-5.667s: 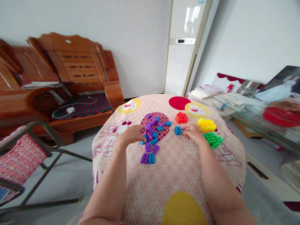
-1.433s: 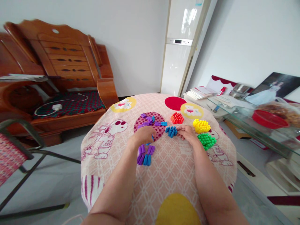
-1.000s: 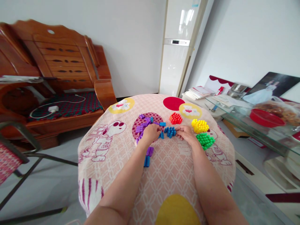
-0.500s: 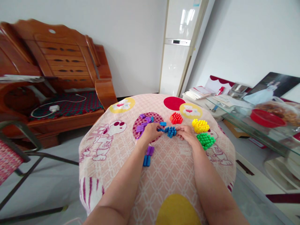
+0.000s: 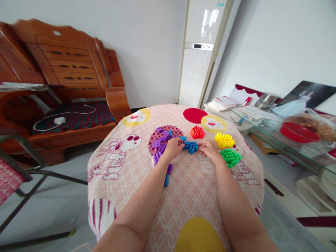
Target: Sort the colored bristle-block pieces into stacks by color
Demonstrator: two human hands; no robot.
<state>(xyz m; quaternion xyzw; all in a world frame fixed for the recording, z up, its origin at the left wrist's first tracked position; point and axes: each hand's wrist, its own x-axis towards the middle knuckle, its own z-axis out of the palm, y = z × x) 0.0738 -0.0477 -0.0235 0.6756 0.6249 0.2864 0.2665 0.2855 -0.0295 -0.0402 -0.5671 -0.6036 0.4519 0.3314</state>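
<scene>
A cluster of small blue plastic building blocks (image 5: 191, 147), with knobby tops, stands on the table between my two hands. My left hand (image 5: 173, 148) is at its left side, thumb and fingers pinched together at the cluster's edge on a blue block that they mostly hide. From the other side, my right hand (image 5: 209, 149) holds the cluster's right edge with bent fingers. Loose purple blocks (image 5: 159, 142) lie left of my left hand, partly covered by it. Another purple block (image 5: 170, 169) and a blue block (image 5: 166, 180) lie near my left forearm.
Red blocks (image 5: 197, 132), yellow blocks (image 5: 224, 140) and green blocks (image 5: 230, 158) stand in separate clusters behind and right of my hands. A patterned cloth (image 5: 194, 196) covers the round table. A glass-topped stand with a red bowl (image 5: 299, 132) is at right, a wooden bench (image 5: 65, 70) at left.
My left hand has shifted right, bringing its blue block up against the blue cluster. More purple blocks show behind it, and its forearm covers more of the near blocks. My right hand has stayed.
</scene>
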